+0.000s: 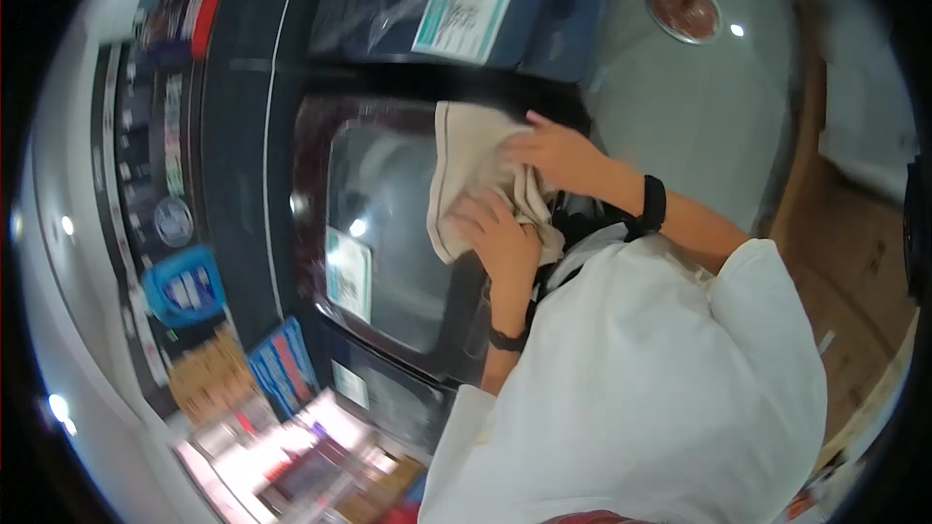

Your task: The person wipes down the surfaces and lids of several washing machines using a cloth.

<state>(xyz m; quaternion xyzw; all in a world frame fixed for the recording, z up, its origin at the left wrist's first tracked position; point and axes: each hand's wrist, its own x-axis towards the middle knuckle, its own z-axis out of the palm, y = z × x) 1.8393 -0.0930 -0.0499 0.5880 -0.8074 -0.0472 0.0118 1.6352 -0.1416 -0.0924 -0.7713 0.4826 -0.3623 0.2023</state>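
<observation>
A beige cloth (pixel 451 165) with a dark line near its edge is bunched between my two hands, over the near side of a dark top-lid machine (pixel 398 223). My left hand (pixel 505 243) holds the lower part of the cloth, its fingers bent over the fabric. Higher up, my right hand (pixel 563 157) grips the folds, with one finger raised apart; motion blurs its fingertips. The machine's glass lid is down, and a white and green label (pixel 348 275) lies on it. Both thumbs are partly hidden.
A second machine under clear plastic, with a label (pixel 471 8), adjoins at the top. A post base (pixel 684 10) stands on the floor (pixel 680 107). Cardboard boxes (pixel 840 262) are at the right. Blue signs (pixel 184 286) and shelving are at the left.
</observation>
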